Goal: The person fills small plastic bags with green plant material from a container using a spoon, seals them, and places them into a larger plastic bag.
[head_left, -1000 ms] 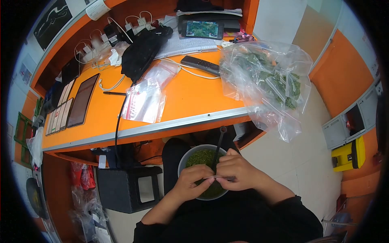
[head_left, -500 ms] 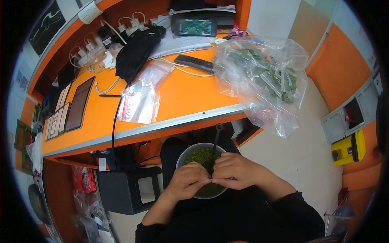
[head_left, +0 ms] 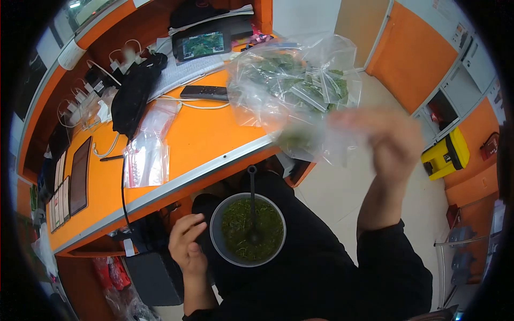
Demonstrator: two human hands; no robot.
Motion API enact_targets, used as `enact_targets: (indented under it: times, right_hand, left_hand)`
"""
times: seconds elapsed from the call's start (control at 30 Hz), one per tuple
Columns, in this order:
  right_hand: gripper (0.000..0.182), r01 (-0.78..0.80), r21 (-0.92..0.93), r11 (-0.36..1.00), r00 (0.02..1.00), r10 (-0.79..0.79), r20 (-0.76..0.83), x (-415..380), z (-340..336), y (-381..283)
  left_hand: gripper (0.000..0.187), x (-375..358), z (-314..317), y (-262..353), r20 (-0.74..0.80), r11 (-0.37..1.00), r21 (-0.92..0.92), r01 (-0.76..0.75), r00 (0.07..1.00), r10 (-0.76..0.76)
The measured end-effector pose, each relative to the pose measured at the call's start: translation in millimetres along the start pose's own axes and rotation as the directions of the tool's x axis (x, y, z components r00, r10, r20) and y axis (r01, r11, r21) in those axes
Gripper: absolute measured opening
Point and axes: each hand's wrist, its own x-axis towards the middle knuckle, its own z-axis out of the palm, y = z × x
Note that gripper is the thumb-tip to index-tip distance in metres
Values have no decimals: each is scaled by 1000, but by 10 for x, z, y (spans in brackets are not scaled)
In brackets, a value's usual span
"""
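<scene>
A round bowl (head_left: pixel 215 235) of green chopped matter rests on the lap, with a dark spoon (head_left: pixel 253 200) standing in it. Just left of the bowl, my left hand (head_left: pixel 188 246) is raised with its fingers apart and nothing in them. My right hand (head_left: pixel 383 136) is up at the right, beside the large clear plastic bag (head_left: pixel 300 85) on the table's corner. Its fingers are smeared by motion, and a blurred, pale, see-through thing with some green hangs near their tips. Small bags with green contents show inside the large bag.
On the orange table (head_left: pixel 206 134) lie empty zip bags (head_left: pixel 147 160), a remote (head_left: pixel 204 93), a black cloth bag (head_left: pixel 136 96), a tablet (head_left: pixel 80 174) and several phones. A lit phone (head_left: pixel 202 45) leans at the back. A black stool (head_left: pixel 155 278) stands below.
Both hands have parted from above the bowl, the left to its left side, the right up to the large bag. The view has turned, and the table appears further left.
</scene>
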Motion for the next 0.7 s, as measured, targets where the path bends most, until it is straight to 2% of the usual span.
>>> enact_targets:
  times: [0.03,0.1,0.13,0.2,0.23,0.27,0.3,0.33,0.37,0.4,0.47,0.5,0.53,0.6,0.63,0.7]
  right_hand:
    - [16,-195,-131,972,979,184,-92,40,-118,33]
    - [22,-393,-140,909,915,372,-155,125,-188,300]
    - [22,-383,-124,915,920,365,-143,103,-196,448]
    - [34,-342,-416,843,866,454,208,-22,-123,775]
    - [43,-381,-388,839,786,515,342,-74,-95,854]
    - [43,-362,-356,862,795,484,365,-106,-69,907]
    - [44,-380,-366,849,768,510,387,-140,-42,949]
    - [44,-396,-381,836,739,536,409,-167,-10,980]
    - [44,-377,-352,857,745,506,434,-167,-4,987]
    - [43,-342,-431,835,743,521,419,-135,-34,961]
    - [39,-305,-532,790,784,525,331,-53,-63,827]
    - [36,-308,-554,774,819,512,260,-18,-77,741]
    - [36,-294,-531,795,827,490,275,5,-81,664]
    - [31,-263,-545,796,917,382,116,34,-91,529]
    - [31,-248,-522,816,924,361,126,27,-119,487]
    - [28,-152,-479,865,950,262,172,-12,-200,420]
  left_hand:
    - [58,-30,-77,-33,-13,999,43,17,1000,-17]
    - [61,-60,-158,-63,-67,998,44,39,997,-36]
    - [64,-70,-196,-62,-118,998,39,56,992,-51]
    - [63,-46,-237,-25,-161,997,19,81,984,-76]
    - [61,-50,-292,-23,-120,995,57,79,990,-72]
    - [59,-37,-348,-21,-80,992,97,79,994,-71]
    - [39,47,-409,40,-21,985,165,44,999,-41]
    - [39,134,-448,81,-52,979,193,60,997,-51]
    - [31,226,-481,108,-43,948,313,59,998,-48]
    - [24,322,-530,100,-31,903,426,59,998,-51]
    - [22,547,-674,-30,-28,746,665,7,1000,15]
    - [22,667,-713,-75,-56,640,767,43,998,1]
    - [23,776,-720,-110,-86,520,851,79,996,-11]
    - [20,908,-688,-182,-134,345,922,174,982,-136]
    - [20,930,-679,-241,-160,320,927,195,978,-134]
    - [20,960,-667,-352,-129,378,906,191,975,-183]
